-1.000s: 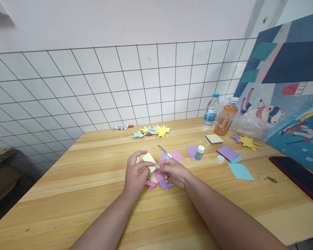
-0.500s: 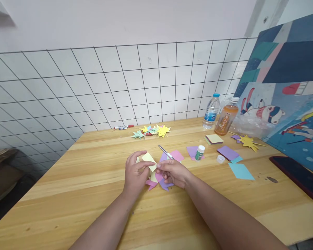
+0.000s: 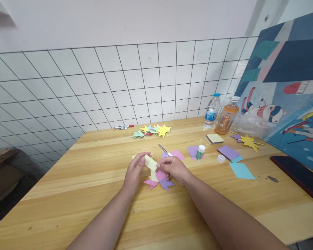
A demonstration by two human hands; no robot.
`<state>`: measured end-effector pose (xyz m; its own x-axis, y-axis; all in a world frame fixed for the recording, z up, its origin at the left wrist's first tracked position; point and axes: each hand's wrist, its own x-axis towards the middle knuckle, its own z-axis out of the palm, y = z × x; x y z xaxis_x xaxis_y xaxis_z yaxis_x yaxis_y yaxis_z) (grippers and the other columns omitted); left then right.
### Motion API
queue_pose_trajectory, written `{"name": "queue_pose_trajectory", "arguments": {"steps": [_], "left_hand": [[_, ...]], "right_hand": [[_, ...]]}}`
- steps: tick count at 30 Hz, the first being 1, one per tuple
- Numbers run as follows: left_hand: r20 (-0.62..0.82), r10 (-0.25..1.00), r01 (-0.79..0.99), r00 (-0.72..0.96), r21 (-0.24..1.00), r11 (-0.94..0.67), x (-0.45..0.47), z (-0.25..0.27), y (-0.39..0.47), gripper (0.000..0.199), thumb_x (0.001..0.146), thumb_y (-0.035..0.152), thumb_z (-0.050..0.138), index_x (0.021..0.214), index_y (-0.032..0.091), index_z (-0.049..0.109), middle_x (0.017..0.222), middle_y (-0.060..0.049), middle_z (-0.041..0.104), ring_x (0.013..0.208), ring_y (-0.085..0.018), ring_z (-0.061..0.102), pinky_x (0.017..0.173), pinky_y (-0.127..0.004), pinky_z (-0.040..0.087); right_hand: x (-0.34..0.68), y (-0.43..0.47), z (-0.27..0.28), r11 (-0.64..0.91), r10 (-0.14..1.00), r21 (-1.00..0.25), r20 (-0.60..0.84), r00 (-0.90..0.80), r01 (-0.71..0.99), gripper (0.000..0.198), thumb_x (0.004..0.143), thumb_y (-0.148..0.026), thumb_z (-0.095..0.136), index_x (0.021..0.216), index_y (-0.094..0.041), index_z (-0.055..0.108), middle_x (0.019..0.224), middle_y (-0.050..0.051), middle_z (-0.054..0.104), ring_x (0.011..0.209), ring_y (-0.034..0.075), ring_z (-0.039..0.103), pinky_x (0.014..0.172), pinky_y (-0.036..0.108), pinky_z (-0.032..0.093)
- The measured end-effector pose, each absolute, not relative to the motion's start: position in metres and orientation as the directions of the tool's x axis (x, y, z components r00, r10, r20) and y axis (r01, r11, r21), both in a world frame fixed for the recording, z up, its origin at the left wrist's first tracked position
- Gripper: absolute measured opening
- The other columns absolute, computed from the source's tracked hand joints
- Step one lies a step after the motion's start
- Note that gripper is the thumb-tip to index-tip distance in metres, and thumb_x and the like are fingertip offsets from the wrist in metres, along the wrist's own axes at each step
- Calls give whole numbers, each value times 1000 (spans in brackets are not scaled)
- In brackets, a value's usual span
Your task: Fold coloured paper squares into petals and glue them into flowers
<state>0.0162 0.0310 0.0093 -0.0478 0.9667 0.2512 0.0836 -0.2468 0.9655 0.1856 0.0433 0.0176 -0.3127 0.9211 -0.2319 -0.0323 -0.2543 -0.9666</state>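
Wooden tabletop point(image 3: 80, 194), tiled wall point(image 3: 143, 93) behind it, and at the middle, left hand point(image 3: 134, 173) and right hand point(image 3: 174, 170) pinch opposite ends of a pale yellow paper point(image 3: 151, 163), probably to keep it steady above the pink and purple folded pieces point(image 3: 166, 183)! Just beyond, a slim pen or cutter point(image 3: 165, 150); rightward, a green-labelled bottle point(image 3: 199, 154) upright, seemingly handy. Leafy paper shapes point(image 3: 163, 131) lie near the wall, likely out of the way.

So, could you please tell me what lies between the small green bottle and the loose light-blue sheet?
In the head view, a small round white cap-like piece lies between the green bottle and the light-blue sheet, closer to the sheet.
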Motion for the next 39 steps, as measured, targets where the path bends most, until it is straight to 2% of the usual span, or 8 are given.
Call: {"name": "queue_pose_trajectory", "arguments": {"steps": [5, 10, 17, 21, 26, 30, 33, 39], "left_hand": [[83, 996, 183, -30, 980, -76, 25, 10, 29, 29, 68, 44, 67, 77, 16, 65, 66, -2, 67, 58, -16, 60, 53, -24, 46], [78, 995, 226, -66, 972, -61, 28, 14, 27, 28, 67, 45, 67, 74, 17, 64, 60, 0, 65, 52, -16, 59, 47, -22, 44], [115, 993, 231, -24, 967, -106, 26, 10, 27, 29, 68, 43, 67, 78, 16, 68, 70, -4, 69, 63, -19, 62, 55, -24, 48], [143, 990, 285, 15, 948, -141, 24, 5, 26, 27, 70, 42, 66, 78, 16, 70, 74, -5, 71, 67, -20, 64, 59, -26, 48], [301, 954, 466, 7, 843, -269, 22, 8, 20, 24, 71, 34, 66, 90, 21, 70, 94, -7, 71, 89, -24, 64, 77, -33, 48], [389, 912, 636, 129, 673, -377, 20, 11, 17, 11, 73, 33, 65, 78, 25, 71, 82, -4, 71, 81, -22, 63, 75, -34, 47], [415, 888, 697, 199, 577, -425, 19, 13, 18, 13, 77, 33, 61, 72, 25, 70, 74, -3, 70, 75, -21, 62, 72, -34, 46], [408, 906, 698, 114, 616, -365, 16, 13, 21, 17, 83, 30, 53, 74, 22, 65, 77, -2, 68, 77, -18, 61, 69, -29, 44]], "right_hand": [[186, 42, 19, -173, 941, -985, -173, -292, 28, 23, 69, -37, 66, 70, -14, 64, 36, -8, 47, 29, 5, 39, 32, 17, 35], [185, 43, 16, -114, 948, -988, -140, -285, 105, 22, 69, -37, 67, 72, -15, 66, 37, -7, 47, 31, 6, 40, 32, 17, 34], [187, 49, 11, -67, 972, -984, -101, -211, 163, 20, 64, -35, 72, 71, -17, 65, 53, -3, 56, 36, 7, 44, 34, 19, 39], [188, 49, 8, -15, 980, -975, -59, -188, 223, 20, 62, -32, 74, 68, -18, 62, 57, -3, 55, 42, 7, 46, 37, 19, 37], [188, 44, 6, 151, 975, -909, 71, -212, 389, 11, 66, -27, 69, 66, -19, 61, 61, -2, 58, 55, 10, 51, 49, 20, 38], [185, 36, 11, 356, 929, -755, 225, -293, 550, 5, 68, -16, 64, 65, -19, 61, 69, -1, 61, 65, 12, 54, 57, 21, 37], [184, 33, 15, 419, 907, -670, 272, -322, 613, 3, 73, -20, 62, 71, -20, 64, 75, 1, 62, 69, 12, 55, 61, 22, 36], [191, 35, 20, 475, 878, -614, 289, -380, 630, 19, 84, -36, 54, 90, -29, 70, 88, 0, 64, 81, 14, 57, 66, 23, 38]]}}
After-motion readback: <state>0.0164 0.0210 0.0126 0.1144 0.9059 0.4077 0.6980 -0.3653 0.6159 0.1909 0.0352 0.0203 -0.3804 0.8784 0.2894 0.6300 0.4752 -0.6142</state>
